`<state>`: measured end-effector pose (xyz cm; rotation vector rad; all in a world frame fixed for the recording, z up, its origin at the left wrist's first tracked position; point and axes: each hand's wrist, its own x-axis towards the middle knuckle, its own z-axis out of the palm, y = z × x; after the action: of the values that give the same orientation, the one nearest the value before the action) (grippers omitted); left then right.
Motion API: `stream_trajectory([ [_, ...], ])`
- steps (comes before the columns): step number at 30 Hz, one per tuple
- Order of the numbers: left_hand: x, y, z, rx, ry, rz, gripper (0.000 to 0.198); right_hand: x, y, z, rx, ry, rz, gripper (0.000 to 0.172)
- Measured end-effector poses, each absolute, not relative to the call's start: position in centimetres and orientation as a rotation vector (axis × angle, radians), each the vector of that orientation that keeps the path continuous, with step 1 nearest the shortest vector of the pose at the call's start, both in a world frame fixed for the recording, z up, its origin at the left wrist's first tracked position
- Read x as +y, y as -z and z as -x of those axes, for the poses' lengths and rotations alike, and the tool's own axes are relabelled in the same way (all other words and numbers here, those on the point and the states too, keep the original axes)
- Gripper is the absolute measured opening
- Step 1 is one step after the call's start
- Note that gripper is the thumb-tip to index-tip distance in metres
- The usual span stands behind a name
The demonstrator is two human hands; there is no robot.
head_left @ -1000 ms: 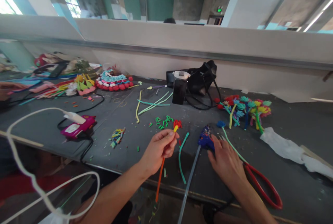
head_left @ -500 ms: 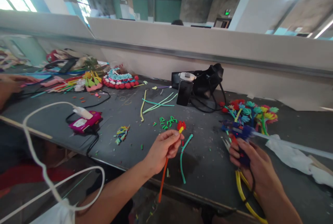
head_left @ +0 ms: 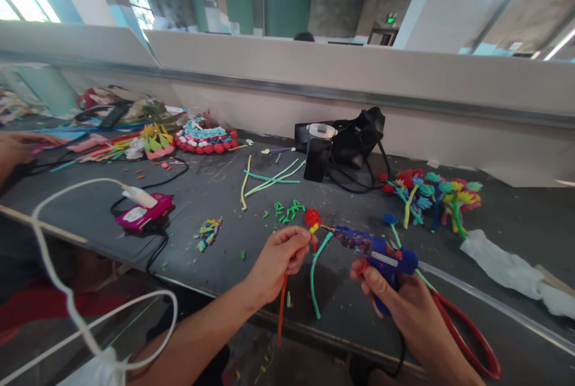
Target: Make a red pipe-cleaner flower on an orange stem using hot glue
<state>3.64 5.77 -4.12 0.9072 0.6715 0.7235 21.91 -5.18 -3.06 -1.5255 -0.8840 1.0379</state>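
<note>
Across swings the glue gun (head_left: 384, 254), away from the flower bunch (head_left: 462, 197) at the right, and its nozzle is now just beside the red flower (head_left: 313, 216); whether they touch, I can't tell! Underneath it all stretches the dark table (head_left: 188, 194), with a black bag (head_left: 359, 134) slumped against the back. Right hand (head_left: 399, 299) has its fingers curled round the gun's handle. Left hand (head_left: 285, 254) pinches the flower at its yellow base between thumb and fingers, up over the table's front, with an orange stem (head_left: 282, 314) hanging below. Behind, a phone (head_left: 318, 160) stands by the bag. Near the left hand lies a teal stick (head_left: 314, 272), and past the flower, scattered green bits (head_left: 287, 212).
</note>
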Motion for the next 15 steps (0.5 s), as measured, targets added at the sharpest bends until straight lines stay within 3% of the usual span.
stream_trajectory([
  [15,5.5,4.0,-3.8,0.685,-0.705,-0.912,0.022,-5.3,4.7,-22.8,-1.107,-0.843,1.739,0.047],
])
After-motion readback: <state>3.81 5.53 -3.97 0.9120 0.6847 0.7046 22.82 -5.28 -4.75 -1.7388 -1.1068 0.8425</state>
